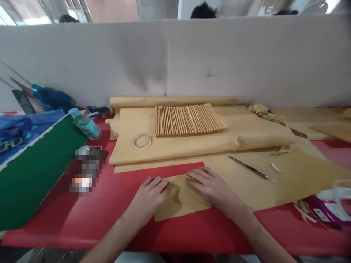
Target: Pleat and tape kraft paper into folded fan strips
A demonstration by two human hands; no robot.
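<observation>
Left hand (149, 193) and right hand (212, 186) are both flat, fingers extended, gripping nothing, just pinning the far edge of the small tan kraft paper sheet (179, 206). The sheet lies on the red tabletop (82, 219), close to the body. It looks like a fold or roll starting at that edge, so I'd spread fingertip pressure evenly, hold the edge straight and work from the middle outward, staying clear of the slim metal craft knife (249, 168) lying to the right.

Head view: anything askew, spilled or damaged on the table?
The water bottle lies on its side at left, no spill visible. Torn paper scraps lie crumpled back right. A knife lies loose on the brown paper.
</observation>
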